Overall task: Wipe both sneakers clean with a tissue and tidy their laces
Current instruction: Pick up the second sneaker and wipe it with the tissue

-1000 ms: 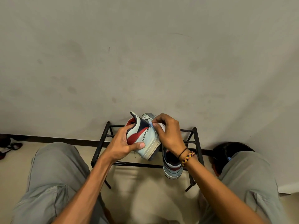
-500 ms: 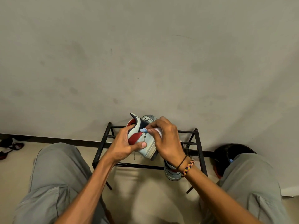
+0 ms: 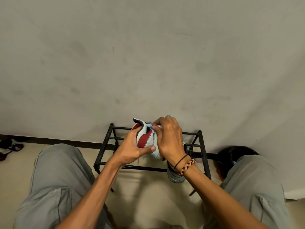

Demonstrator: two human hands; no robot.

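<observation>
Sneaker [image 3: 149, 142] held at frame centre, above a black rack [image 3: 105, 146].
Left hand [image 3: 130, 151] grips its heel; right hand [image 3: 170, 139] pinches a pale tissue [image 3: 149, 126] against it, hiding the toe. Second sneaker [image 3: 175, 176] on the rack (mostly behind the right wrist); dark helmet [image 3: 231, 156] lower right.

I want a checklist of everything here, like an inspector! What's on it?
Surface: black metal rack on a pale floor.
Job's things: held sneaker, tissue pressed on it; second sneaker on the rack.
Clutter: dark things on the floor far left; dark round thing at right.
Grippers: left hand grips the held sneaker; right hand pinches the tissue.
Cables: nothing seen.
Surroundings: bare grey wall, dark skirting.
</observation>
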